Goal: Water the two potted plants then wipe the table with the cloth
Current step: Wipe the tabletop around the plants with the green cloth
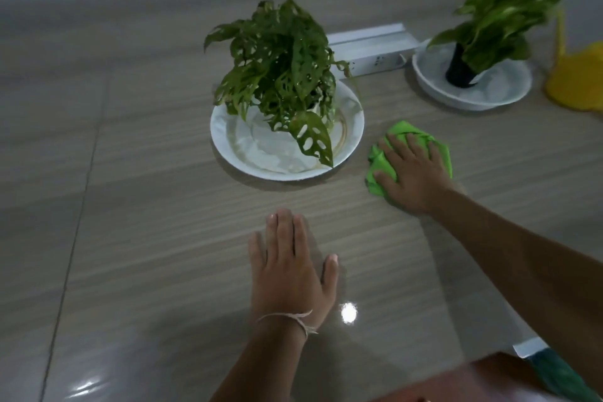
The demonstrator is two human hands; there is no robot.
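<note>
A bright green cloth (404, 132) lies bunched on the glossy wood-grain table (146, 206), just right of the nearer plate. My right hand (412, 174) presses down flat on it, fingers spread over the fabric. My left hand (290, 269) rests palm down on the bare table in front of me, holding nothing, a string bracelet at the wrist. A holey-leaved potted plant (280, 65) stands in a white plate (352, 127) at the centre. A second potted plant (499, 16) in a black pot stands in a white dish (509, 91) at the far right.
A yellow watering can (577, 75) sits at the right edge beyond the far dish. A white power strip (375, 49) lies between the two plants. A brown object (473, 382) and a green-and-white item (554, 372) show at the bottom right corner.
</note>
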